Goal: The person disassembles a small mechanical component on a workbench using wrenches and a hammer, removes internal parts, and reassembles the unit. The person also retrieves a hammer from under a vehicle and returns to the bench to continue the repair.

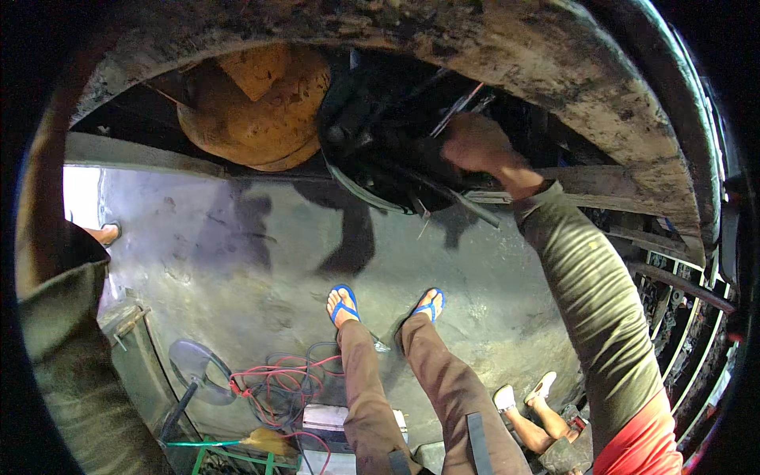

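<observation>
R hand (479, 146) at dark tub (358, 190), can't tell grip; bar (476, 210) juts below it, prob. for easy reach. L hand unseen.

Finish check: we see a rough, blotchy, worn top on the far bench (546, 47), matt with scuffs. Under it, the orange rounded shell (245, 127) looks dull and grimy; we can't tell metal from plastic. Dark tub (356, 186) beside it: smooth rim, slight sheen. Thin strips (461, 108) in it look like shiny metal. Floor (491, 293) reads as smooth grey concrete, faint gloss. We have matt brown cloth trousers (366, 380), creased olive cloth sleeve (590, 293) right, smooth plastic-sheathed red cables (277, 370) near left.
</observation>
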`<state>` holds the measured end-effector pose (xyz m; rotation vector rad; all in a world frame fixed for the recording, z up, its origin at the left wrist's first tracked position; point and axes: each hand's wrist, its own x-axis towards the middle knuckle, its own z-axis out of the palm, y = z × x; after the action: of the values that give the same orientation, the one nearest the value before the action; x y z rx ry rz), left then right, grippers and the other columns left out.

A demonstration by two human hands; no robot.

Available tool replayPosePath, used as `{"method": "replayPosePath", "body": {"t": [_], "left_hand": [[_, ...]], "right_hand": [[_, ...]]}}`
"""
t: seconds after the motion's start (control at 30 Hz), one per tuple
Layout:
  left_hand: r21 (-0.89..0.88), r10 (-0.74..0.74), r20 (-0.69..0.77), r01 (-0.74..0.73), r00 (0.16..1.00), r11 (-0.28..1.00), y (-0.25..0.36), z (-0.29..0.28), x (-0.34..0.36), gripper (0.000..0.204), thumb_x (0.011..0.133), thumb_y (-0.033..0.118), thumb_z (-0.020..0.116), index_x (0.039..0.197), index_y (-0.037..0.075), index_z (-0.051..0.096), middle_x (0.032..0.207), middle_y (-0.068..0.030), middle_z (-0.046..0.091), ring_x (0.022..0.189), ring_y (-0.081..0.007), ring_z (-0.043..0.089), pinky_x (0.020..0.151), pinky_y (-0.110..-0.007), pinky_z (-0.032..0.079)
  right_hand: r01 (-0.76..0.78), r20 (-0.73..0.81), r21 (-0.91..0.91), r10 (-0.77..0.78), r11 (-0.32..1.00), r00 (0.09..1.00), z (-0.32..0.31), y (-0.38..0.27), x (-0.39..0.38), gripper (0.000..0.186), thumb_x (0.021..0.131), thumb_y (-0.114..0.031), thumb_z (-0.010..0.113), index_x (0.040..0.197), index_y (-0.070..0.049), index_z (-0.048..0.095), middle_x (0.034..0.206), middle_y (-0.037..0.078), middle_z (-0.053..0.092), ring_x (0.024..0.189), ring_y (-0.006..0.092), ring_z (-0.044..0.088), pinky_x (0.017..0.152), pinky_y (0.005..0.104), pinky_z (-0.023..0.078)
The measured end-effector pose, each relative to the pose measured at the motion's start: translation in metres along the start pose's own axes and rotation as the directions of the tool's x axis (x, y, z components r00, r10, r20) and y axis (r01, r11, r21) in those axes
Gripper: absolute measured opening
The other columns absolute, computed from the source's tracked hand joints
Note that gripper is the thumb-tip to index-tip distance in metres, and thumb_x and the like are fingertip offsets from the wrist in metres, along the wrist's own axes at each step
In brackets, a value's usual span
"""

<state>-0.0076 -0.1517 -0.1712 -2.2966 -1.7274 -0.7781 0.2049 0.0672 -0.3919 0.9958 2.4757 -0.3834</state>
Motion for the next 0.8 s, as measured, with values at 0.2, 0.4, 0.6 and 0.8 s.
{"method": "replayPosePath", "body": {"t": [0.2, 0.4, 0.6, 0.8], "left_hand": [[0.001, -0.020, 0.009, 0.020, 1.000, 1.000, -0.009, -0.007, 0.006, 0.046, 0.105, 0.026, 0.059, 0.147, 0.006, 0.055, 0.142, -0.0187, 0.061, 0.131, -0.0320, 0.060, 0.111, -0.044, 0.049], [0.003, -0.035, 0.026, 0.035, 0.999, 0.999, -0.015, -0.010, 0.012, 0.047, 0.106, 0.026, 0.058, 0.148, 0.007, 0.056, 0.144, -0.0178, 0.060, 0.133, -0.0308, 0.059, 0.112, -0.043, 0.048], [0.006, -0.051, 0.047, 0.051, 0.998, 0.999, -0.023, -0.016, 0.023, 0.047, 0.106, 0.026, 0.057, 0.150, 0.008, 0.056, 0.147, -0.0168, 0.060, 0.135, -0.0297, 0.059, 0.114, -0.043, 0.048], [0.011, -0.058, 0.058, 0.057, 0.997, 0.998, -0.030, -0.021, 0.026, 0.047, 0.107, 0.026, 0.056, 0.151, 0.009, 0.056, 0.150, -0.0159, 0.059, 0.138, -0.0286, 0.058, 0.115, -0.043, 0.047]], "right_hand": [[0.198, -0.280, -0.004, -0.191, 0.980, 0.941, -0.036, 0.024, 0.027, 0.043, 0.095, -0.036, 0.065, 0.127, -0.007, 0.070, 0.132, 0.021, 0.069, 0.121, 0.0361, 0.066, 0.105, 0.0471, 0.051], [0.088, -0.625, -0.568, -0.499, 0.818, 0.600, -0.012, 0.047, 0.002, 0.042, 0.101, -0.037, 0.062, 0.134, -0.011, 0.067, 0.135, 0.018, 0.068, 0.126, 0.0346, 0.063, 0.108, 0.0455, 0.048], [0.082, -0.694, -0.584, -0.549, 0.807, 0.466, -0.014, 0.035, -0.014, 0.039, 0.107, -0.035, 0.057, 0.138, -0.014, 0.066, 0.136, 0.016, 0.068, 0.127, 0.0334, 0.061, 0.110, 0.0435, 0.046], [0.114, -0.306, 0.805, 0.244, 0.582, 0.920, 0.010, 0.008, -0.106, 0.029, 0.102, -0.026, 0.064, 0.116, -0.001, 0.071, 0.105, 0.014, 0.074, 0.100, 0.0268, 0.066, 0.092, 0.0397, 0.050]]}}
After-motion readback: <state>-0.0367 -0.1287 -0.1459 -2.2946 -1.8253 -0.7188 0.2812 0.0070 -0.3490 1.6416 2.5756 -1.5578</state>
